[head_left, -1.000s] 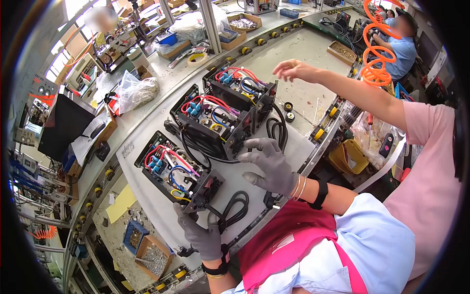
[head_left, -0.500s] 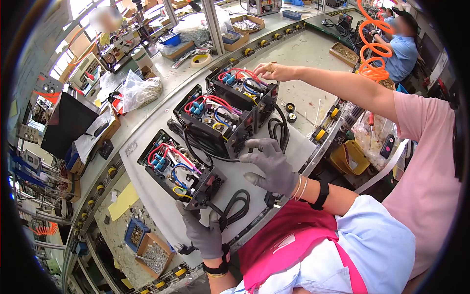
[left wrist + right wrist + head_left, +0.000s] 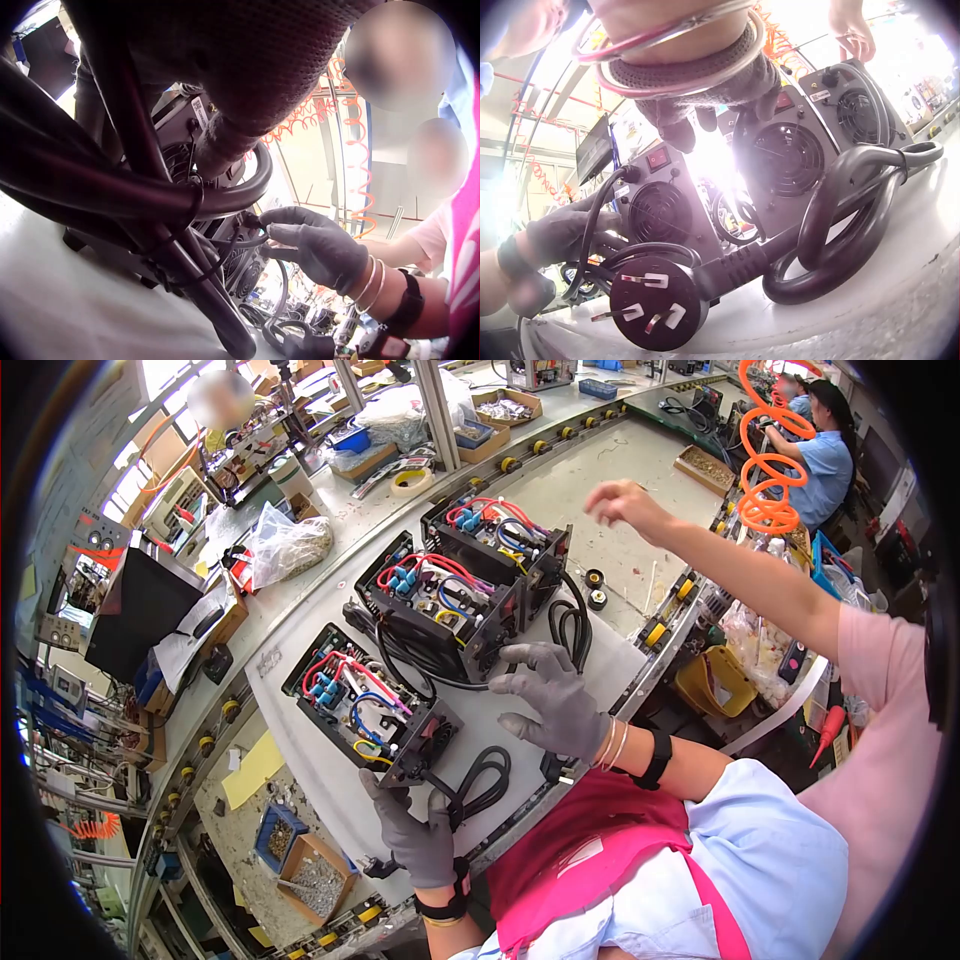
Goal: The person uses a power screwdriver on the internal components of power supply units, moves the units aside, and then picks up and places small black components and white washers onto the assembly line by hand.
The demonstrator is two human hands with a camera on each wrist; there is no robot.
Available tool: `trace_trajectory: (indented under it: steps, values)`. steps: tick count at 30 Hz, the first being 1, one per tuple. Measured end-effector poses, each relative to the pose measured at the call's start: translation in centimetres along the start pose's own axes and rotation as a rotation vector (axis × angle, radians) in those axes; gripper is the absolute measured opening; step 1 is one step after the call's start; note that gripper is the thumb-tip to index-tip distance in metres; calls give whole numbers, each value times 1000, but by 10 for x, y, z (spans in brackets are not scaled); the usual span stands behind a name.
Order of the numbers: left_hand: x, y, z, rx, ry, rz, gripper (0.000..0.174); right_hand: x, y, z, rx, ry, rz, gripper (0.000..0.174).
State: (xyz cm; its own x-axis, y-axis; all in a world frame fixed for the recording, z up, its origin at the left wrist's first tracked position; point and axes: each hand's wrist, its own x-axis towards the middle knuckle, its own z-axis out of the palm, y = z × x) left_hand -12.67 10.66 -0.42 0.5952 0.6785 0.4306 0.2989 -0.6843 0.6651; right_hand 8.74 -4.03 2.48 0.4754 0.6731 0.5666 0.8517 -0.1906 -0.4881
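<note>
"L hand (image 3: 415, 840) & R hand (image 3: 550, 700): report state."

"Apart. L: fingers extended at lower front corner of L-end unit (image 3: 345, 705), thumb spread; load on fingers, can't tell. R: fingers loosely bent near front of mid unit (image 3: 410, 620); no grasp seen, contact can't tell."

"Reason for posn.?"

"Prob. steadying or guiding. Both hands sit at the panel ends, clear of exposed wiring (image 3: 402, 578)."

"Unit layout?"

"All 3 upright on pale board (image 3: 480, 720), tops uncovered, prob. for access from above. Gap w/ cables between L-end & mid; R-end unit (image 3: 475, 550) just beside mid. Fan panels face the wearer, prob. to keep switches in reach."

"Cords?"

"Cord (image 3: 817, 206) tied in loop, prob. to limit tangling; 3-pin plug (image 3: 649, 296) lies near R hand."

"Other pers.?"

"2nd person's hand (image 3: 630, 510) over table (image 3: 560, 470), apart from R-end unit; no obj. visible in it."
</note>
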Motion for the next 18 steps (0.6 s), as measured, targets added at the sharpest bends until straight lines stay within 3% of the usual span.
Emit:
trace_trajectory:
  steps: [9,13,18]
  values:
    - [0,16,-8,-48,-37,-75,97,-2,-5,-2,51,63,-18,38]
    - [1,20,-8,-25,-29,-81,97,11,-16,0,105,34,-120,36]
    - [2,20,-11,-40,-49,-74,97,40,-34,17,172,10,-199,46]
